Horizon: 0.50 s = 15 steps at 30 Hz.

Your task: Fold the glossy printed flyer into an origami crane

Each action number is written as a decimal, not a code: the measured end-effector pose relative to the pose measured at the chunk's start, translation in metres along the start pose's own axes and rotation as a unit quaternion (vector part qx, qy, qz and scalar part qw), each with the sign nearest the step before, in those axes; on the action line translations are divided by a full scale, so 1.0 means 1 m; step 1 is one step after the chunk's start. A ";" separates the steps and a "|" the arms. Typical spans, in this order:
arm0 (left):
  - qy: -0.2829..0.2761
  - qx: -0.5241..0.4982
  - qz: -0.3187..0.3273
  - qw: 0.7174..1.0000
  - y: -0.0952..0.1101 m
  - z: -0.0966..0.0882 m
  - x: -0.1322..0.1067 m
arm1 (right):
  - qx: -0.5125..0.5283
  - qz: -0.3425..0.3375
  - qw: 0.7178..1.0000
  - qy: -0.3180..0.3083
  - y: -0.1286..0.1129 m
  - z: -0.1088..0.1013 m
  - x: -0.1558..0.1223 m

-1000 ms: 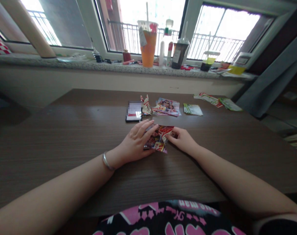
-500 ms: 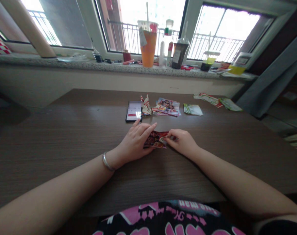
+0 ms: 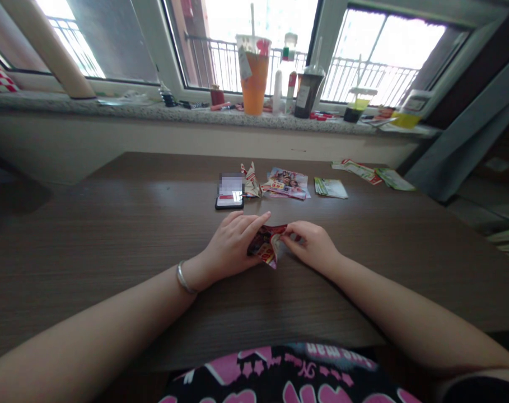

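A small sheet of glossy printed paper [image 3: 263,244], mostly dark red, is between my hands over the table, partly folded, with one corner sticking out toward me. My left hand [image 3: 234,240] grips its left side, the thumb low and the fingers along the top; it covers that end of the paper. The fingertips of my right hand [image 3: 308,242] pinch the right edge, where a pale underside shows at the bend. Just beyond my left hand lies a phone [image 3: 229,191] with a lit screen. Beside the phone stands a folded paper figure [image 3: 251,181] with red and cream print.
Printed leaflets [image 3: 288,183] lie behind the paper, a stack of cards [image 3: 330,188] to their right, and more paper strips [image 3: 361,170] at the back right. Drinks, including an orange cup [image 3: 255,84], and bottles line the windowsill [image 3: 132,108] beyond the brown table [image 3: 111,235].
The paper's right part has bent over further, and its near corner now points down toward me. My left fingers have drawn back slightly from the phone. My right hand has barely moved.
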<state>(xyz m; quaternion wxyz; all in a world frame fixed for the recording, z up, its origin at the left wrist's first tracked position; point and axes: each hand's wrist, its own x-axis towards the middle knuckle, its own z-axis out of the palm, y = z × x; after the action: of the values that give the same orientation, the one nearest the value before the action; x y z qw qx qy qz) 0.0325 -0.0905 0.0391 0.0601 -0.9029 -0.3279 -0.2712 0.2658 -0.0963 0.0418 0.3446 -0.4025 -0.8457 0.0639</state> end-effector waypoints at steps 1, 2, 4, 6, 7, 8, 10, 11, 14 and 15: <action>-0.005 -0.013 -0.001 1.000 0.000 0.000 0.000 | 0.008 -0.004 1.000 0.001 0.000 0.000 0.000; -0.010 -0.026 -0.001 1.000 0.000 0.000 0.000 | 0.013 -0.006 1.000 0.004 -0.001 0.000 0.000; -0.018 -0.048 0.000 0.999 0.000 0.000 0.000 | 0.012 -0.004 1.000 0.015 -0.001 0.000 0.000; -0.015 -0.060 -0.003 0.998 0.000 0.001 0.000 | 0.001 -0.001 1.000 0.028 -0.001 0.000 0.000; -0.010 -0.063 -0.007 0.998 0.000 0.001 0.001 | -0.004 -0.001 0.999 0.032 -0.001 0.000 0.001; -0.003 -0.065 -0.012 0.998 0.001 0.002 0.001 | -0.005 -0.003 0.999 0.034 -0.001 -0.001 0.001; 0.009 -0.068 -0.019 0.997 0.001 0.003 0.001 | 0.000 -0.011 0.999 0.033 -0.002 -0.001 0.001; 0.014 -0.068 -0.020 0.997 0.001 0.004 0.001 | 0.008 -0.015 0.999 0.032 -0.002 -0.001 0.001; 0.022 -0.066 -0.018 0.997 0.000 0.004 0.001 | 0.047 -0.017 0.998 0.029 -0.004 -0.001 0.002; 0.026 -0.064 -0.016 0.997 0.000 0.004 0.001 | 0.062 -0.014 0.998 0.029 -0.004 -0.001 0.002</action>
<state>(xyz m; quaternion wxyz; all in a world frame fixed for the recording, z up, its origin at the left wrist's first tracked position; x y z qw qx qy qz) 0.0348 -0.0885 0.0367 0.0058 -0.8923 -0.3227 -0.3157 0.2628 -0.0980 0.0452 0.3944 -0.3704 -0.8351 0.0998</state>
